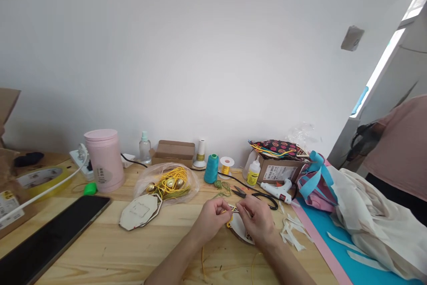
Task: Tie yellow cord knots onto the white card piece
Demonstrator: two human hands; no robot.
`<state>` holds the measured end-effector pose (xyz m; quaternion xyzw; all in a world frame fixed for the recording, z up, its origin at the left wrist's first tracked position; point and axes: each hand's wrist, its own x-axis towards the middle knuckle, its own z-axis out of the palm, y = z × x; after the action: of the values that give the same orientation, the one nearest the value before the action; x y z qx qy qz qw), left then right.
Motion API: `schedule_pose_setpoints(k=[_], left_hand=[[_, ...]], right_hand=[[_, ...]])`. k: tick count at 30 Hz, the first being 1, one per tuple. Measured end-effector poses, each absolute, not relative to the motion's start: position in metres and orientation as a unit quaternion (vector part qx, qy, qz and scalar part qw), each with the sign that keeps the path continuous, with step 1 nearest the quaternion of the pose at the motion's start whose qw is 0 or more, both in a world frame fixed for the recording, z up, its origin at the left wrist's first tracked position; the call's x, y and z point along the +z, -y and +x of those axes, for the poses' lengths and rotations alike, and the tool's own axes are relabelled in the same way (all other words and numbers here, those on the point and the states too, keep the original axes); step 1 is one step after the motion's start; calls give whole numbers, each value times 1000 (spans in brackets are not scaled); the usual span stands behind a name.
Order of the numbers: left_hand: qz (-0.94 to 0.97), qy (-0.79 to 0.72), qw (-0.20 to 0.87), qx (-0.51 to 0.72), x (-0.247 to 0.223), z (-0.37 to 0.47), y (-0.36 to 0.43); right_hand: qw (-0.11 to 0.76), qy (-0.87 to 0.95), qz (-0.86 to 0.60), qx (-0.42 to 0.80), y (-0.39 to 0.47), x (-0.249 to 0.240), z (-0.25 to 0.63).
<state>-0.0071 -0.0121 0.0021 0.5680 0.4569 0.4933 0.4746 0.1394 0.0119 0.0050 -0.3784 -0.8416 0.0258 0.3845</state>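
Note:
My left hand (pixel 215 217) is closed in a pinch on a thin yellow cord (pixel 203 258), which hangs below it towards the table's front. Close beside it, my right hand (pixel 258 218) has its fingers pressed together; what lies in them is too small to make out. Under and between both hands sits a round white piece with a latticed rim (pixel 237 226). At its left edge is a small yellow knot of cord (pixel 229 223). Just behind the right hand lie scissors with dark blades (pixel 239 192), their handles partly covered by the hand.
To the left are a phone (pixel 56 236), a pink canister (pixel 105 160), octagonal pieces (pixel 139 213) and a bag of yellow cord (pixel 167 182). Behind stand a teal thread cone (pixel 211 169) and a glue bottle (pixel 254 172). A glue gun (pixel 276 190) and white fabric (pixel 376 218) lie right; a person stands beyond.

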Motion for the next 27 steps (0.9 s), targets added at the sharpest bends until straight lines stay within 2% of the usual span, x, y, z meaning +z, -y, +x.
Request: schedule_pose_setpoints(k=[11,27], left_hand=[[553,-459,492,492,-4,-7,8],[570,-450,499,472,2,-4,8]], right_hand=[[372,832,-405,72,-12,11,144],[396,835,-379,50,-15,7,145]])
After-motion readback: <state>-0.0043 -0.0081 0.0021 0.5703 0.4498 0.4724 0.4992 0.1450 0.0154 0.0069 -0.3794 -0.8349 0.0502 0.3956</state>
